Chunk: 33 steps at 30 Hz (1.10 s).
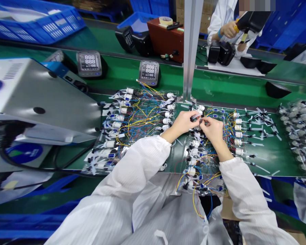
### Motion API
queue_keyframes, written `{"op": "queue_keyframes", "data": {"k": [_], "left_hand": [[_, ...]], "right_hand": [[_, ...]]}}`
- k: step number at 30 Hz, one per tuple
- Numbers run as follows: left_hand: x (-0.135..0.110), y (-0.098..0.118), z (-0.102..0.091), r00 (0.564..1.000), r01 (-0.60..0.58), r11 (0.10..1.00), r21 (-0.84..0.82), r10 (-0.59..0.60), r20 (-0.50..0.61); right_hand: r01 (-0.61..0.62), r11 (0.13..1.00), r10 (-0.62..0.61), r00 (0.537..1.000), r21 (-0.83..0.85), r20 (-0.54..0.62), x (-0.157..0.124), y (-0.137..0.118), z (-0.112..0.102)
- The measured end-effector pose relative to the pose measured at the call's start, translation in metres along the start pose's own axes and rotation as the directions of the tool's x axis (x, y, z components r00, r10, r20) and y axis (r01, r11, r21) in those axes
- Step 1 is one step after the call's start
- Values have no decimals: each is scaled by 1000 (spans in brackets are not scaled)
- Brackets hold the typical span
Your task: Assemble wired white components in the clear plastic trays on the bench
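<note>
2 bare hands work above a green conveyor belt [219, 86]. The left hand [182, 122] is closed in a pinch on a small black wired component [195, 118], and the fingertips [202, 122] of the right hand [211, 131] also grip at it. The component lies directly above a right clear plastic tray [180, 166], which holds white cylindrical fittings [195, 143] and a tangle of yellow, blue and red wires [206, 160]. A left clear plastic tray [90, 166], just beside it, holds similar fittings and wires. Beyond the belt stand 2 black units with digital displays [149, 73], a brown box [165, 42] topped by a roll of masking tape [166, 21], and 2 blue plastic crates [35, 22], whose contents cannot be confirmed. A co-worker's hand [228, 30] at the far side grips a black-and-yellow handheld tool [252, 22].
</note>
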<state>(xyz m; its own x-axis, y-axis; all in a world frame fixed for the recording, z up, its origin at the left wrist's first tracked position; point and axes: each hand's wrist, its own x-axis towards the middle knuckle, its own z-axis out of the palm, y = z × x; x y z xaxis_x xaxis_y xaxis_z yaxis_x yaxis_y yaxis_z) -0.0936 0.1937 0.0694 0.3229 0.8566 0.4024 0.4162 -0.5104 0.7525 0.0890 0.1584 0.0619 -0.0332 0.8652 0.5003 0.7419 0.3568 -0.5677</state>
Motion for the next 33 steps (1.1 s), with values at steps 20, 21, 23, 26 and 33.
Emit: {"op": "queue_keyframes", "data": {"k": [20,21,23,26,33], "left_hand": [[0,-2,0,999,-43,997,-61,42,-6],[0,-2,0,999,-42,997,-67,42,-3],[0,-1,0,999,-36,996,-77,36,-1],[0,0,0,1000,-21,996,-82,20,-19],[3,-2,0,995,-23,999,-33,19,-98]], "right_hand": [[-124,981,118,992,149,49,1,-2,-4],[-136,980,129,990,147,57,1,-2,-4],[-161,974,152,986,157,70,2,-2,-4],[-199,954,181,978,222,103,3,-2,-4],[-353,790,260,934,501,247,8,1,-2]]}}
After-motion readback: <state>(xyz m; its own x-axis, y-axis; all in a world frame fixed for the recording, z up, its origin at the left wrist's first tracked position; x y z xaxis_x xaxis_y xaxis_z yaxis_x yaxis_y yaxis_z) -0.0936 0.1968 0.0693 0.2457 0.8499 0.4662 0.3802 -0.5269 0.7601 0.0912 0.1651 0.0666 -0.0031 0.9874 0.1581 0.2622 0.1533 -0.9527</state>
